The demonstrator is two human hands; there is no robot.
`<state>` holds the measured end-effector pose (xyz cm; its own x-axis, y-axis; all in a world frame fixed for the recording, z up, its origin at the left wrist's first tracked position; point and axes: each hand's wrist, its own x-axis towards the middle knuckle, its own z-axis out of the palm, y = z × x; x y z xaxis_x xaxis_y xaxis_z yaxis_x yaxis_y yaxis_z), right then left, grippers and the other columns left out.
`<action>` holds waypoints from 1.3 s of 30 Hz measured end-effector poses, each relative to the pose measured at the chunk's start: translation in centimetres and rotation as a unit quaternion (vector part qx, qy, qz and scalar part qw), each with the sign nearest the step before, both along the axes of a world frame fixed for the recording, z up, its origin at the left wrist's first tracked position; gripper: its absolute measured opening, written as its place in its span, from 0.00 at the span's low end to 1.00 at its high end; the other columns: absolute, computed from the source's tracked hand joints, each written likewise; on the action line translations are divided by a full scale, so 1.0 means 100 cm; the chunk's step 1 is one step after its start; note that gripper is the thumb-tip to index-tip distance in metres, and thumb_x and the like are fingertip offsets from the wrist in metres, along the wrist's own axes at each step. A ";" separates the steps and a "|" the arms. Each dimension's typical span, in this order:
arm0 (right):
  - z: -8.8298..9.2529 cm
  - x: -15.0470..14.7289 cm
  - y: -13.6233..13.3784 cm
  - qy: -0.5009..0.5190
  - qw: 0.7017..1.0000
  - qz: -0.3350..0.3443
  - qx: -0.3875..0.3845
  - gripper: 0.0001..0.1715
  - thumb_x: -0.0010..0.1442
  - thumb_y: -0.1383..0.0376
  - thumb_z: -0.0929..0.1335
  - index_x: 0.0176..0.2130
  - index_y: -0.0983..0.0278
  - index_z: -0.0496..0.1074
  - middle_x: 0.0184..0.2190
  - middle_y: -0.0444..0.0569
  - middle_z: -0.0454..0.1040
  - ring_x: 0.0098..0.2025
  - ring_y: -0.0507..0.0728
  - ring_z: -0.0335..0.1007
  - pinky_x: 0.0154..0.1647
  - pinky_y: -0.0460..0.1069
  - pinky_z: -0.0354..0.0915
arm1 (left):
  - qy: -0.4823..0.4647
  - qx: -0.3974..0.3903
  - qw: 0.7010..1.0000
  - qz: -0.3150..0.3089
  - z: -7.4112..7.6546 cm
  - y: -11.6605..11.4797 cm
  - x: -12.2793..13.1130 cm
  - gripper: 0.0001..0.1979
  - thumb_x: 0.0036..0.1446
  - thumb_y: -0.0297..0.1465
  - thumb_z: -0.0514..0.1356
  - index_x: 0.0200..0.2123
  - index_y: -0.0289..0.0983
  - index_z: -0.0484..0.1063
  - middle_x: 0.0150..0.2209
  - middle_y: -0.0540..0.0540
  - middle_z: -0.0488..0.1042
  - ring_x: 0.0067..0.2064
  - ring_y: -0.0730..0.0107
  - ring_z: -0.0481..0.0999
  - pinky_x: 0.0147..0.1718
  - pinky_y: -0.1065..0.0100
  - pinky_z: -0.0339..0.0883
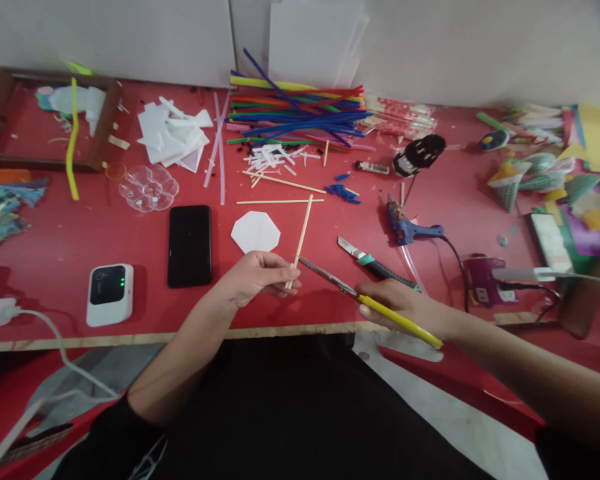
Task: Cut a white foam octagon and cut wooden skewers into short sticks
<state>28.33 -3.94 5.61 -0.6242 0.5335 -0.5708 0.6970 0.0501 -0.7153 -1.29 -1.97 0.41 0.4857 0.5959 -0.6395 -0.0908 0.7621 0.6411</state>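
Note:
My left hand (260, 279) pinches a thin wooden stick (304, 230) near its lower end, and the stick slants up and away from me. A shorter stick piece seems to lie against it at the fingers. In my right hand (397, 303) is a pair of scissors (400, 322) with yellow handles. Their narrow blade tips are at the stick, just above my left fingertips; whether they touch it I cannot tell. A white octagonal paper piece (256, 232) lies just beyond my left hand. Another wooden stick (275, 201) lies crosswise behind the held one.
A cutter knife (375, 262) and a blue glue gun (410, 227) lie to the right. A black phone (190, 245) and a white device (110, 293) are at left. Colourful pipe cleaners (300, 110), white paper scraps (173, 137) and small blue pieces (344, 193) lie farther back.

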 end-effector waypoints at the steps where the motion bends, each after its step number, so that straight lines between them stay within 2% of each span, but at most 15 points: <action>1: 0.000 0.000 0.000 -0.008 1.000 0.004 -0.005 0.29 0.67 0.42 0.61 0.28 0.60 0.58 0.24 0.40 0.57 0.26 0.51 0.54 0.26 0.49 0.51 | 0.000 0.000 1.000 -0.004 0.000 0.000 0.000 0.17 0.42 0.39 0.77 0.29 0.35 0.79 0.27 0.45 0.82 0.32 0.66 0.83 0.31 0.70 0.75; 8: 0.007 -0.001 0.003 -0.045 0.999 0.005 -0.020 0.29 0.65 0.41 0.63 0.27 0.61 0.61 0.24 0.40 0.60 0.26 0.51 0.53 0.26 0.49 0.49 | -0.002 -0.002 1.000 -0.029 -0.001 0.001 0.000 0.19 0.38 0.41 0.78 0.26 0.34 0.79 0.27 0.44 0.81 0.32 0.66 0.83 0.31 0.69 0.75; 18: 0.015 -0.001 0.012 -0.067 0.997 0.033 -0.019 0.31 0.64 0.38 0.61 0.28 0.61 0.60 0.25 0.42 0.61 0.27 0.53 0.56 0.28 0.49 0.52 | -0.009 -0.009 0.999 -0.045 -0.006 0.004 -0.003 0.17 0.43 0.40 0.77 0.28 0.35 0.79 0.29 0.44 0.82 0.30 0.69 0.81 0.33 0.67 0.76; 34: 0.024 -0.009 0.019 -0.071 0.996 0.041 -0.039 0.34 0.62 0.35 0.59 0.28 0.60 0.60 0.26 0.44 0.61 0.27 0.54 0.58 0.28 0.50 0.55 | -0.015 -0.023 0.999 -0.027 -0.005 0.003 0.000 0.15 0.45 0.36 0.77 0.29 0.35 0.77 0.28 0.46 0.81 0.29 0.72 0.80 0.34 0.68 0.76; 39: 0.026 -0.011 0.019 -0.080 0.995 0.043 -0.034 0.34 0.62 0.34 0.59 0.28 0.60 0.60 0.25 0.43 0.61 0.27 0.54 0.58 0.28 0.50 0.54 | -0.018 -0.024 0.999 -0.024 -0.006 0.002 -0.001 0.17 0.43 0.37 0.78 0.29 0.34 0.77 0.27 0.46 0.81 0.29 0.71 0.81 0.33 0.69 0.76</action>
